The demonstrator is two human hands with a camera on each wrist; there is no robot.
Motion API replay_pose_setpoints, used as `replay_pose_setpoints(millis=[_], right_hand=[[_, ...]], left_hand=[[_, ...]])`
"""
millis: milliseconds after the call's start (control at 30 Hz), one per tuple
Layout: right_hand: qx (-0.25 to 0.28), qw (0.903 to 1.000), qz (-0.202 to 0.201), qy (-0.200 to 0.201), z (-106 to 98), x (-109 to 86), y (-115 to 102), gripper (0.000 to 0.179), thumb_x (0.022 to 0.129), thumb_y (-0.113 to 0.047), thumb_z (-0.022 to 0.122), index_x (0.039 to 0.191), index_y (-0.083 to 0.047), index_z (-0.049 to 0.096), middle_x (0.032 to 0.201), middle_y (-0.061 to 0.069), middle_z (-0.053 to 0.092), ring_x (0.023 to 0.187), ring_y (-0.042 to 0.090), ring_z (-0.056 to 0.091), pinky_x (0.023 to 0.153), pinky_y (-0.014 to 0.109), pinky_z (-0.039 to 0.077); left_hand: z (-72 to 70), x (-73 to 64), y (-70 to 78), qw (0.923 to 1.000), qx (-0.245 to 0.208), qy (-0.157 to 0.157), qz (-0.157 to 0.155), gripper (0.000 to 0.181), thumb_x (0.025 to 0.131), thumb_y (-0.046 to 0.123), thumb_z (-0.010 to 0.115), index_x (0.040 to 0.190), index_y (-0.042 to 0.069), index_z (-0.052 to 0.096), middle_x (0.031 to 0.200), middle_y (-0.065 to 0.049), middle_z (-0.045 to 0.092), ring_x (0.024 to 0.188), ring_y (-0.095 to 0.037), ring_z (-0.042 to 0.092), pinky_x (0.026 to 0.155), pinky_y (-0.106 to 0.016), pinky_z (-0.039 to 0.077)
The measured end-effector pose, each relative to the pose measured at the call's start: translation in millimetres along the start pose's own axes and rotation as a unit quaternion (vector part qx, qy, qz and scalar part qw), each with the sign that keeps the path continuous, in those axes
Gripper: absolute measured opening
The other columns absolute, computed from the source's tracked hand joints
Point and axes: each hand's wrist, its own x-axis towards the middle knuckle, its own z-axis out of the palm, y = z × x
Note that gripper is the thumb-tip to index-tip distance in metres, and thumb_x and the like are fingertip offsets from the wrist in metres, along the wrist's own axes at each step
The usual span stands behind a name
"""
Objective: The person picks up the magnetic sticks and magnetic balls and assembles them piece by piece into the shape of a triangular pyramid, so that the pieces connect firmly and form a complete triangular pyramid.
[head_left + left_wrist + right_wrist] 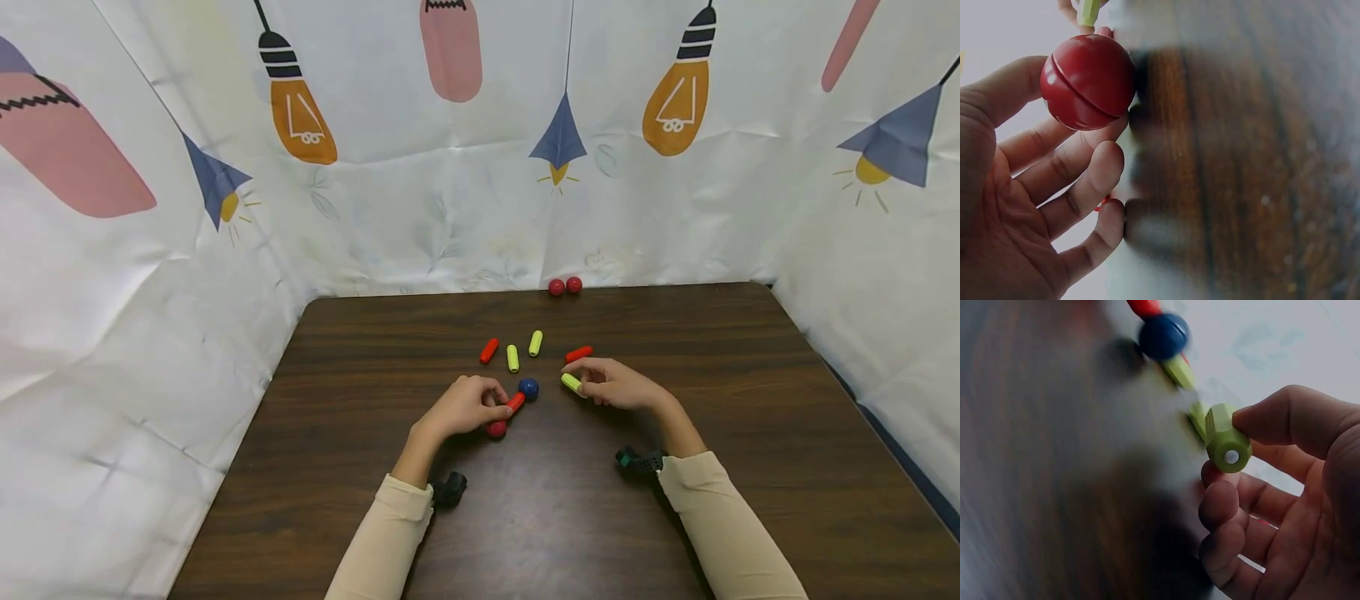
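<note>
Dark wood-grain table (555, 533); white cloth (390, 217) behind and at sides, printed orange bulbs (303, 121), blue lamps (558, 137).

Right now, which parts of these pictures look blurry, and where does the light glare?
Head view: mostly clear, with a soft sheen on the dark tabletop; left wrist view: bright highlights on the red ball, the tabletop blurred toward the right; right wrist view: tabletop smeared at left, the held yellow-green stick sharper.

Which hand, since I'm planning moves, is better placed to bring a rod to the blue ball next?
Probably the right hand: it pinches a yellow-green rod near the blue ball. The left hand grips the red rod between the blue ball and a red ball.
</note>
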Motion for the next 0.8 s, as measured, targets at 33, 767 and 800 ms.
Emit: replay_pose_setpoints(millis=[33,767,800], right_hand=[[0.002,1.0,-0.001,-0.005,3.9,2.5,-3.4,0.037,0.103,-0.014,0.057,0.14,-0.009,0.058,0.091,0.005,0.057,0.073,0.02,0.056,0.066,0.031,0.049],[-0.001,0.9998,-0.019,-0.006,37.7,18.0,-21.9,0.031,0.102,-0.016,0.061,0.132,-0.007,0.06,0.089,0.005,0.064,0.067,0.016,0.056,0.06,0.028,0.046],[-0.002,0.9998,-0.017,-0.005,38.1,18.1,-21.4,0.031,0.102,-0.017,0.061,0.132,-0.008,0.06,0.089,0.004,0.064,0.067,0.015,0.056,0.06,0.028,0.046]], left_hand=[[0.0,0.1,0.0,1.0,-0.001,0.0,-0.001,0.017,0.093,0.031,0.075,0.101,0.017,0.075,0.073,0.007,0.067,0.061,-0.007,0.058,0.059,-0.026,0.048],[0.4,-1.4,4.8,0.9997,-0.004,-0.021,0.01,0.063,0.094,0.024,0.073,0.152,0.018,0.049,0.072,0.005,0.067,0.057,-0.01,0.059,0.056,-0.027,0.049],[0.7,-1.4,4.7,0.9997,-0.003,-0.021,0.011,0.063,0.094,0.024,0.073,0.152,0.019,0.049,0.072,0.004,0.067,0.057,-0.01,0.059,0.056,-0.027,0.049]])
